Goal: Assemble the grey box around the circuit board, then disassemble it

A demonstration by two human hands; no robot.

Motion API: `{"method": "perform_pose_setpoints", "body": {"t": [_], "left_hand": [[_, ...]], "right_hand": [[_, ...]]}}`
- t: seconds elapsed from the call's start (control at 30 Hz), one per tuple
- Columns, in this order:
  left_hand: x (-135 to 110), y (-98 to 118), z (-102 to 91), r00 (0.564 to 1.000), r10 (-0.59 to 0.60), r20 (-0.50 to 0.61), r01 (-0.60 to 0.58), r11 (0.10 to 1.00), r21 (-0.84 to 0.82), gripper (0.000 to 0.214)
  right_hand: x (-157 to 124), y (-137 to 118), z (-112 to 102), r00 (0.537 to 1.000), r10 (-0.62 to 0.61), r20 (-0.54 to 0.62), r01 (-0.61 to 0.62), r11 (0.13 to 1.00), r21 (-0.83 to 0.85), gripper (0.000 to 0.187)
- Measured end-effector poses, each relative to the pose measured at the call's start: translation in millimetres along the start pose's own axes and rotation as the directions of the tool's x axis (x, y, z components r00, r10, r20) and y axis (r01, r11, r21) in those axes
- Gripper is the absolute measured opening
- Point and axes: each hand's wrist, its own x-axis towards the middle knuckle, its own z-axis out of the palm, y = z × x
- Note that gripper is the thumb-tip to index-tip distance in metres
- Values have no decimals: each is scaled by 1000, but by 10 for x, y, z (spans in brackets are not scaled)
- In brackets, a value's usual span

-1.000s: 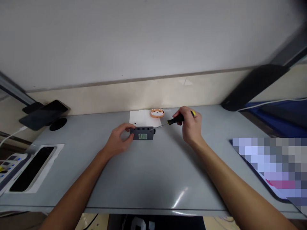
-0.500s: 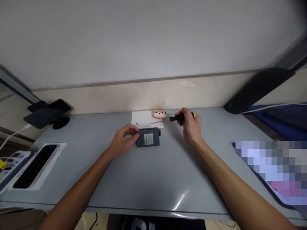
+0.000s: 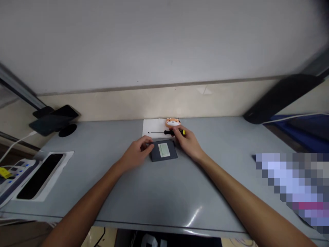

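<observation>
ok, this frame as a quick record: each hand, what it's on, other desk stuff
left hand: fingers on the left end of the dark grey box; grip unclear
dark grey box: flat on the grey desk, pale label up
right hand: fingers closed over the handle of the screwdriver
screwdriver: across the white paper, shaft pointing left
behind: orange animal-face figure at the paper's back edge
far left: phone on a stand; black slab in a white tray
</observation>
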Motion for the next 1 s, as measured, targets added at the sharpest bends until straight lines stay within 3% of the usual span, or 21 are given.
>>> {"method": "perform_pose_setpoints", "body": {"t": [0.13,0.23,0.33,0.4,0.77,1.0], "left_hand": [[-20,27,31,1000,25,14,-26,996,90,18],[-58,83,-7,991,117,63,-123,985,117,22],[-118,147,-60,953,221,206,-255,955,152,59],[-150,166,-72,938,226,264,-280,941,188,77],[-132,198,-132,963,179,203,-211,966,149,49],[-142,243,-174,964,142,225,-186,964,188,38]], "right_hand": [[-10,-2,3,1000,3,8,-3,1000,17,49],[-11,6,10,1000,-5,17,4,1000,25,48],[-11,19,16,999,-32,25,31,999,40,45],[-11,21,18,999,-39,34,38,999,35,44],[-6,23,22,999,-16,31,16,1000,8,47],[0,49,13,999,-31,29,31,1000,1,46]]}}
